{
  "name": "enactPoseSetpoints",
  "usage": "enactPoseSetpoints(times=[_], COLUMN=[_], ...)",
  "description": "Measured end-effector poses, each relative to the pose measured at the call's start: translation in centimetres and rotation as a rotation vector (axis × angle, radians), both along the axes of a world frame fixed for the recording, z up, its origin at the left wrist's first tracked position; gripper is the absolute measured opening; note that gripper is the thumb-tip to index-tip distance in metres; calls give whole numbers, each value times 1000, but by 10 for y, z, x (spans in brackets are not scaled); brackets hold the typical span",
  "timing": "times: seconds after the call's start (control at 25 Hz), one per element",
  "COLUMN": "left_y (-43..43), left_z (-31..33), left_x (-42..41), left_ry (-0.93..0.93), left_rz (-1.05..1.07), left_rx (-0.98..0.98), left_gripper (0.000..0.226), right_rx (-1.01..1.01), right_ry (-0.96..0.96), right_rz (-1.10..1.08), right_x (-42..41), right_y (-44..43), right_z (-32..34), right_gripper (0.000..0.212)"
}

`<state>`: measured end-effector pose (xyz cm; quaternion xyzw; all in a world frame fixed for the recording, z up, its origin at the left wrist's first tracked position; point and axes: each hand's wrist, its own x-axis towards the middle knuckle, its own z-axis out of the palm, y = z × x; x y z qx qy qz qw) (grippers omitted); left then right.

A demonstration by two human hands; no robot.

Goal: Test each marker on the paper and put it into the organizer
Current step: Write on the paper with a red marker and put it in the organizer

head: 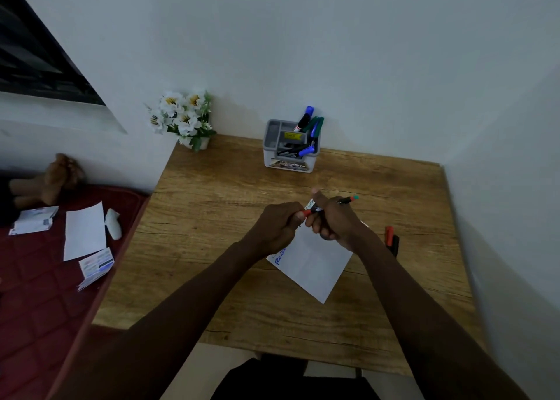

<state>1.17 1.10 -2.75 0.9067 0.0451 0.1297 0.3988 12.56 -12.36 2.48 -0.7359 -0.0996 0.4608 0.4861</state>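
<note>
Your left hand and right hand met above the paper, each gripping an end of the red marker. You were capping or uncapping it; I couldn't tell which. The next move probably called for a straight, steady pull or push, then a reach to the organizer at the back of the worktop.

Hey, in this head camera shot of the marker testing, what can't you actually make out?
Head view, red marker: barrel hidden by the left hand and right hand; cap on or off unclear.
Head view, paper: blue writing partly under the left hand, too small to read.
Head view, organizer: label too small, overlapping markers block a count.
</note>
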Motion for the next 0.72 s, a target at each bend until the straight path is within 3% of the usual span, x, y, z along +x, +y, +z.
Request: enactPoseSetpoints(times=[0.12,0.32,0.52,0.72], left_y=[4,10,20,21], left_z=[11,30,38,41], left_x=[2,14,17,22], left_ry=[221,481,648,664], left_rz=[-24,-69,-156,-191], left_rx=[-84,-456,-665,-846], left_gripper=[29,38,38,45], right_rx=[26,63,121,170], right_ry=[135,225,238,265], right_rz=[66,98,81,57], right_x=[8,14,10,14], right_y=[-5,-13,-17,-19], right_z=[-3,-3,-6,-5], right_gripper=[57,54,52,54])
